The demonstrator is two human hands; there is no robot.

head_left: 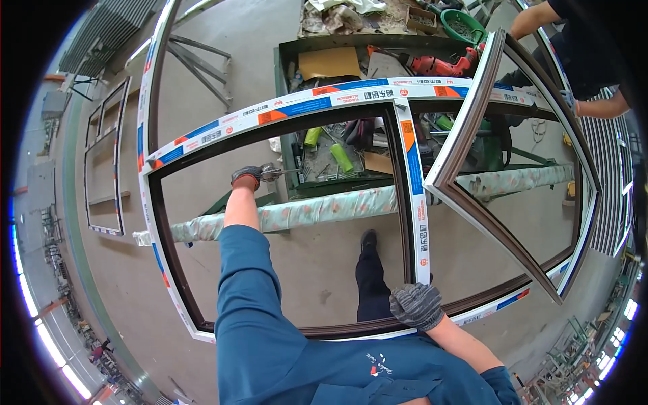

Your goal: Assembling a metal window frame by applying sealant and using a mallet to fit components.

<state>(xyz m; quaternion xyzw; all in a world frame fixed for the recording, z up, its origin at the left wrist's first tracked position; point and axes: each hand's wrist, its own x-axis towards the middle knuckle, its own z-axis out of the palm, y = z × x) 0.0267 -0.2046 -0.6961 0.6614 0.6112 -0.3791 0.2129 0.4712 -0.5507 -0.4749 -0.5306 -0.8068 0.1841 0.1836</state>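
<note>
Far to the left of both hands, a smaller frame (106,158) lies flat on the concrete floor (324,270), its strips taped in blue and white.

The left hand (246,177), in a dark glove with an orange cuff, is closed around a small metal tool (272,173) whose tip points right, toward the green tool bin (351,115). Just above those fingers runs the top rail of the large window frame (283,111), dark brown inside and wrapped in white protective film with blue and orange rectangular label patches repeated along it. The rail's long axis runs from lower left up to the right. Below the left fingers a padded support bar (317,208), covered in pale flowered wrap, passes under the frame from left to right.

Right of that hand, inside the bin, lie green cylinders, a flat brown cardboard piece and a red power drill (439,65).

The frame's upright divider (413,196), carrying the same white film with orange and blue patches, runs from the top rail down toward the person and ends just above the right hand (416,305). That hand, in a grey knitted glove, is clasped over the near bottom rail where the divider meets it.

To the right of those fingers a hinged sash (472,135) stands swung open, its corner pointing at the divider. Beyond it, at upper right, another person's bare forearm (601,106) reaches to the frame's far edge.
</note>
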